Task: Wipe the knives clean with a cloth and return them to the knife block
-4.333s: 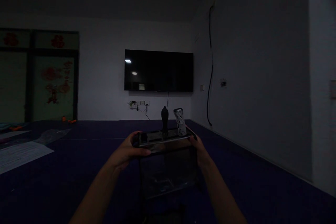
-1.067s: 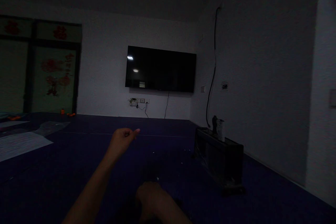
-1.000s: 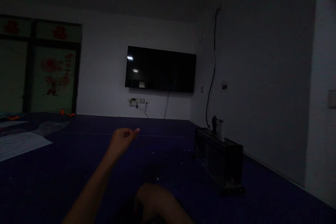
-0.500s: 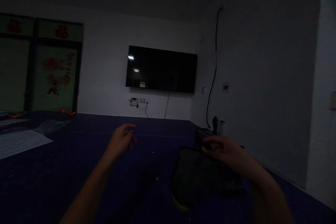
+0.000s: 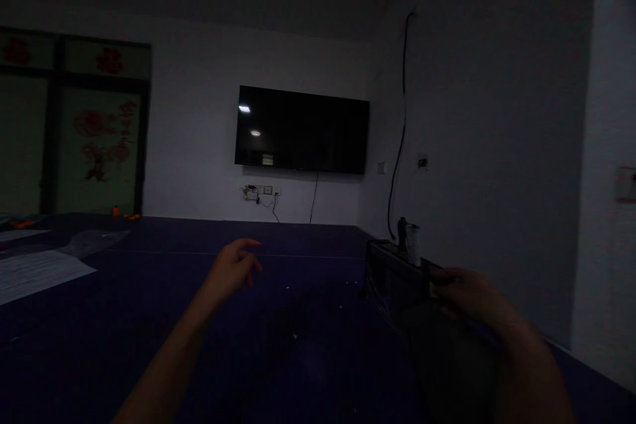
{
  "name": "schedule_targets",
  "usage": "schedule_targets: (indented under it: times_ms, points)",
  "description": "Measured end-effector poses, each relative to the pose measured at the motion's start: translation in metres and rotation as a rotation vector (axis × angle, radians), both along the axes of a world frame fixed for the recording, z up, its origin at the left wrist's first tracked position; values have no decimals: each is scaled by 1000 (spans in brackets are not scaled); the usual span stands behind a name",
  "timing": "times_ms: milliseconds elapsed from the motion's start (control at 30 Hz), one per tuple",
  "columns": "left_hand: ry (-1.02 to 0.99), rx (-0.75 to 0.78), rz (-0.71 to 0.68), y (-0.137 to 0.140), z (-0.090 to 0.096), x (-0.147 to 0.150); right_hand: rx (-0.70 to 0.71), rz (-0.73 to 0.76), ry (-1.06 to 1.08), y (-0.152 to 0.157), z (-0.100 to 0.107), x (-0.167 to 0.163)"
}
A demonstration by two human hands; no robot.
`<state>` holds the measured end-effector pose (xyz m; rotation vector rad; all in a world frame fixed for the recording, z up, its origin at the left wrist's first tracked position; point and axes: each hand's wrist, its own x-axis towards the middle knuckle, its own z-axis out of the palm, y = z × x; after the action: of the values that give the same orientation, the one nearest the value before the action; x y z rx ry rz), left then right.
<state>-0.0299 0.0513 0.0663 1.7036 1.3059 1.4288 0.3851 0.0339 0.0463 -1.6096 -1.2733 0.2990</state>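
Note:
My left hand [image 5: 233,268] hovers over the dark blue tabletop [image 5: 308,318] with its fingers loosely curved and apart, holding nothing. On the right, my right hand [image 5: 462,291] pinches the upper edge of a dark, limp, cloth-like thing [image 5: 457,358], whose kind I cannot make out in the dim light. It hangs below the fingers, partly hidden by my forearm. Just beyond it stands a dark box-like thing [image 5: 390,285], partly covered by the hanging piece. A pale cylinder [image 5: 413,244] and a black object [image 5: 402,233] show at the box's top.
Printed paper sheets [image 5: 40,271] and a clear plastic bag [image 5: 97,240] lie at the left. Small orange items [image 5: 130,216] sit near the far edge. White specks dot the tabletop. A television [image 5: 303,130] and hanging cables [image 5: 401,132] are on the walls.
My right hand has moved right, carrying the dark cloth-like thing along and uncovering more of the box and the tabletop. My left hand has stayed almost in place.

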Motion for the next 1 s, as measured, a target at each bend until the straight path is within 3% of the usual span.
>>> schedule_targets:
  times_ms: [100,233,367,467,567,700,767,900,1000]
  points:
    - [9,-5,-19,1,-1,0,-192,72,30,8,-10,-12]
    - [34,-14,-21,1,-2,0,-242,105,-28,12,-17,-19]
    - [84,-45,3,0,-3,1,-214,105,-118,12,-12,-18]
    - [97,-24,9,-2,-3,1,-128,113,-207,13,2,-25]
    - [80,-9,-21,-4,-2,7,23,171,-292,9,20,-55]
    - [-73,20,-89,-15,-3,30,436,314,-348,-10,35,-132]
    - [-251,-8,-186,-25,-8,48,572,424,-307,-23,34,-174]
    - [-693,-164,-686,-49,-24,86,680,744,-383,-43,18,-233]
    - [-789,-240,-813,-63,-33,103,673,801,-289,-51,7,-249]
